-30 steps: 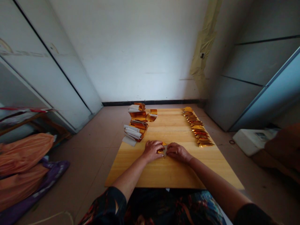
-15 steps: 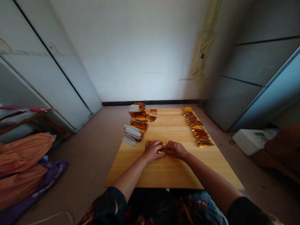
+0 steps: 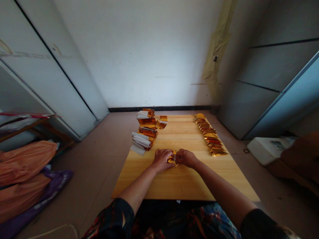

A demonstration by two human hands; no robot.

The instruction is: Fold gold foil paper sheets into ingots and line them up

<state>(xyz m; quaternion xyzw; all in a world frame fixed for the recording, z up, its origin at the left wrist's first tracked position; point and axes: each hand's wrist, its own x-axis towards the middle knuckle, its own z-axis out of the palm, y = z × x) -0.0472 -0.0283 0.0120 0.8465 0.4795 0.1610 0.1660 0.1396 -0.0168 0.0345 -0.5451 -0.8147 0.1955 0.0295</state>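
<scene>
Both hands meet over the middle of the wooden table [image 3: 199, 184]. My left hand [image 3: 162, 160] is closed around a small gold foil paper [image 3: 171, 161], which is partly folded and shows a pale inner side. At its right edge, my right hand [image 3: 186, 158] has its fingers curled and pinched on the paper. Fingers hide most of the sheet. Beyond my left hand lie curled stacks of gold foil paper [image 3: 152, 133] with whitish backs. A row of folded gold foil pieces [image 3: 208, 134] runs along the table's right side.
A white wall [image 3: 149, 59] rises behind the table. Pale cabinets [image 3: 50, 66] stand to the left, grey ones [image 3: 254, 66] to the right. Orange cloth [image 3: 27, 162] lies at the left, and a white box [image 3: 264, 149] sits on the floor at the right.
My right hand has shifted slightly, its fingers curled more tightly at the paper's edge. A little more of the paper's pale side shows. My left hand stays in place.
</scene>
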